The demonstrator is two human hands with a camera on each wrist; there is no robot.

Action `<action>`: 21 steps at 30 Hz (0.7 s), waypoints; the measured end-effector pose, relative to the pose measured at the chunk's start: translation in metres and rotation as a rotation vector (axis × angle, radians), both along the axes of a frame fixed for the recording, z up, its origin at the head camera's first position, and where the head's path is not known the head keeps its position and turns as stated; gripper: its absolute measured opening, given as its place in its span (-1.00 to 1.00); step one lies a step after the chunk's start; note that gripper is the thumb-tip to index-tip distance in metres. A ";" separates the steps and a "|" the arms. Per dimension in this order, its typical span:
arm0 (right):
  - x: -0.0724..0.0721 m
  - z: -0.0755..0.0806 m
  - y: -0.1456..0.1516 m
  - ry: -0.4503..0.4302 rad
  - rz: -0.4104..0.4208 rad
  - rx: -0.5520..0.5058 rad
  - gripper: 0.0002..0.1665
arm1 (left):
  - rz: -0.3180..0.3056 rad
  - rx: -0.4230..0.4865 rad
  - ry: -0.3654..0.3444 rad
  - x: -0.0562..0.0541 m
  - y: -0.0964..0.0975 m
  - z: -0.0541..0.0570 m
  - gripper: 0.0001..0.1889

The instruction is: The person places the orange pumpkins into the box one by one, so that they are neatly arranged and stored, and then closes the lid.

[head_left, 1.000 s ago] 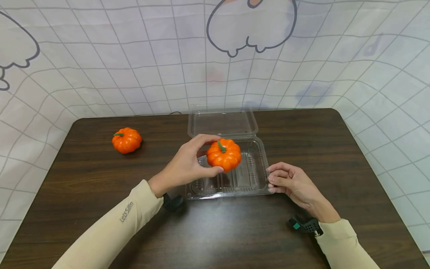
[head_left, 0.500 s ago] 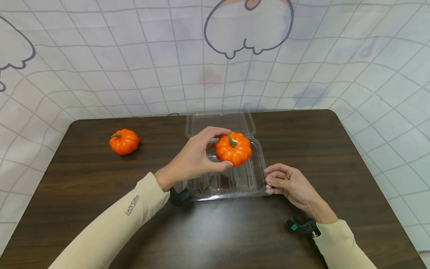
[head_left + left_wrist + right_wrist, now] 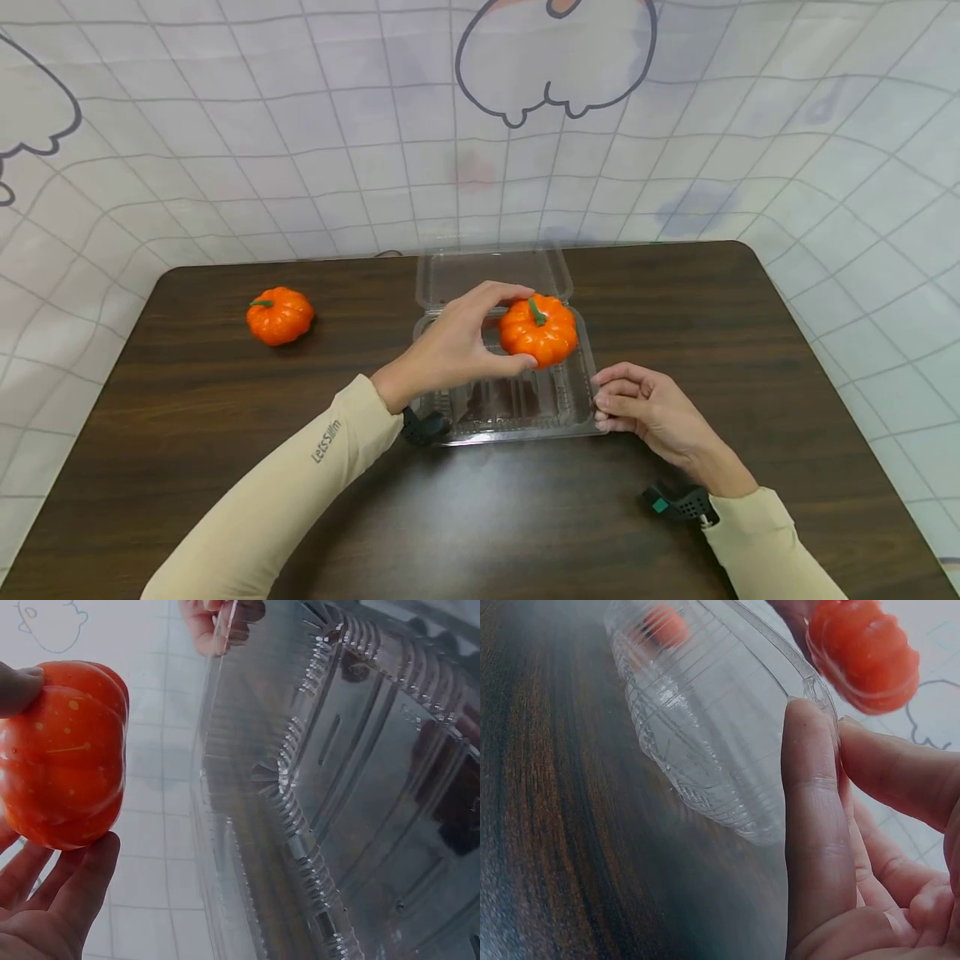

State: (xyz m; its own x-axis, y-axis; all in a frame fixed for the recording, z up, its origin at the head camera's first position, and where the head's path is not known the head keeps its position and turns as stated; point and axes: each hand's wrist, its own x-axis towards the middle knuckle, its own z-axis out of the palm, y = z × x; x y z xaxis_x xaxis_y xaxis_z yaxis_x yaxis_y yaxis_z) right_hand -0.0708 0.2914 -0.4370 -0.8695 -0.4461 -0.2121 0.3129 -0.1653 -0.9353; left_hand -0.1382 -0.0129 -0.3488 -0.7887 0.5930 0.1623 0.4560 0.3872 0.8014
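A small orange pumpkin [image 3: 538, 331] with a green stem is held by my left hand [image 3: 472, 342], thumb on the near side and fingers on the far side. It hangs over the back right part of a clear plastic clamshell container [image 3: 517, 429], whose lid [image 3: 492, 275] lies open toward the wall. In the left wrist view the pumpkin [image 3: 67, 754] is apart from the container's ribbed base [image 3: 360, 780]. My right hand [image 3: 652, 412] pinches the container's right rim between thumb and fingers, and the right wrist view shows the rim [image 3: 814, 686] between the fingertips.
A second orange pumpkin [image 3: 280, 317] sits on the dark wood table [image 3: 187, 467] at the back left. Behind the table hangs a white gridded cloth [image 3: 337, 125], which also runs along both sides.
My left hand has carried the pumpkin rightward and slightly toward the back, across the container's base. The right hand keeps its pinch on the rim, and the second pumpkin stays in place.
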 end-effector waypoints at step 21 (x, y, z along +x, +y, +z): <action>-0.001 0.000 0.003 -0.006 0.002 -0.012 -0.75 | -0.065 -0.101 -0.045 -0.019 0.017 -0.018 -0.26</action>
